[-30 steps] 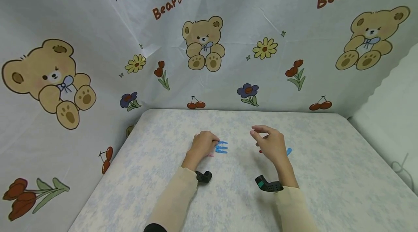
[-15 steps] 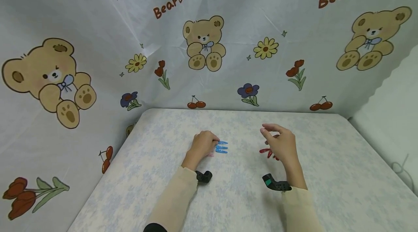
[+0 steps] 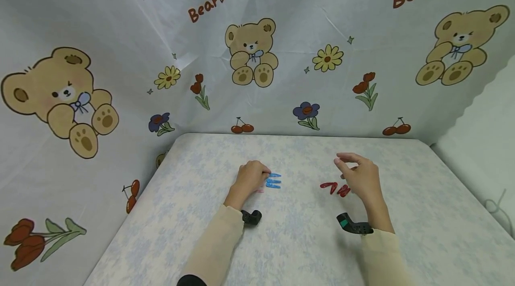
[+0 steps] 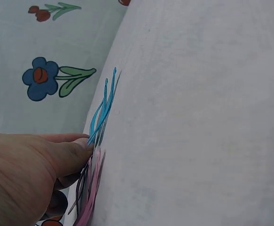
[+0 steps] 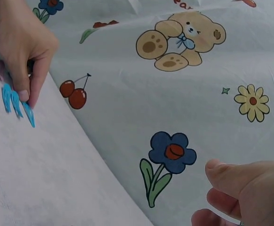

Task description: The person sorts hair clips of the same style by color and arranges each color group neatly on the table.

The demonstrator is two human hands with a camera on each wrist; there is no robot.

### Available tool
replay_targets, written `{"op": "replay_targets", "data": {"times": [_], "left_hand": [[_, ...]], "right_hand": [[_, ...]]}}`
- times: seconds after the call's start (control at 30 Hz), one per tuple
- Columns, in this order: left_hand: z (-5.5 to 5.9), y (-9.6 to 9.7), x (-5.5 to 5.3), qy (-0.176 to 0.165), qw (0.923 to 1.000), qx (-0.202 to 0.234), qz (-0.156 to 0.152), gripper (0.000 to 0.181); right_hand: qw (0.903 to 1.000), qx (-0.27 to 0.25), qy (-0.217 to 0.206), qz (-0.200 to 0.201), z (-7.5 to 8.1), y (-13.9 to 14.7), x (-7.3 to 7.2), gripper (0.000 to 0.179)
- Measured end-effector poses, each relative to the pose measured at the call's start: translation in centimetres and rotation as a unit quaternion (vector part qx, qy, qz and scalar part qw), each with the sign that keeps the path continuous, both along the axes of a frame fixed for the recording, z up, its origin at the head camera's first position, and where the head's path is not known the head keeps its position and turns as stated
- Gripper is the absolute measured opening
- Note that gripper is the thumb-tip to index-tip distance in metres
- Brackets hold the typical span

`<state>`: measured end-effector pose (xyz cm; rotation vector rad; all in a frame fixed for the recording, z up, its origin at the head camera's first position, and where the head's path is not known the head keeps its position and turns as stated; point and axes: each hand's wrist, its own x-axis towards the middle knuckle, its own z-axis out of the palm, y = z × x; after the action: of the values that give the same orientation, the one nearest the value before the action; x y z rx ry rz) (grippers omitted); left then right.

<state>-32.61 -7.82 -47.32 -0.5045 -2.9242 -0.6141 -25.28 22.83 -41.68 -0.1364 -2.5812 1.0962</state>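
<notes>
Several blue snap hair clips (image 3: 273, 181) lie in a column on the table at my left hand (image 3: 251, 175). Its thumb and index finger pinch the end of the farthest blue hair clip (image 5: 29, 115), seen in the right wrist view. Pink hair clips (image 4: 95, 181) sit just below that hand, partly covered by it in the head view. My right hand (image 3: 362, 179) hovers over the table with thumb and index finger apart, holding nothing visible. Beside and below it lie several red hair clips (image 3: 333, 188), some partly behind the hand.
The table (image 3: 297, 241) has a pale blue mottled cover. Behind it and along the left hangs a curtain (image 3: 281, 111) printed with bears and flowers. A thin cord (image 3: 494, 205) hangs by the right edge.
My right hand has moved right, uncovering the red hair clips. A blue piece visible beside its wrist a second ago is now out of sight. The left hand stays put.
</notes>
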Motion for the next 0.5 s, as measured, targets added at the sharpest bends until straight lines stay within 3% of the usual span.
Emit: {"op": "replay_targets", "data": {"times": [0.27,0.5], "left_hand": [[-0.1,0.2,-0.1,0.005,1.0000,-0.001,-0.007,0.016],[-0.2,0.0,-0.2,0.001,1.0000,0.001,-0.004,0.015]], "right_hand": [[0.9994,0.022,-0.017,-0.021,-0.8,2.6,0.3,0.045],[0.9984,0.011,-0.028,-0.049,-1.4,4.1,0.4,0.047]]}}
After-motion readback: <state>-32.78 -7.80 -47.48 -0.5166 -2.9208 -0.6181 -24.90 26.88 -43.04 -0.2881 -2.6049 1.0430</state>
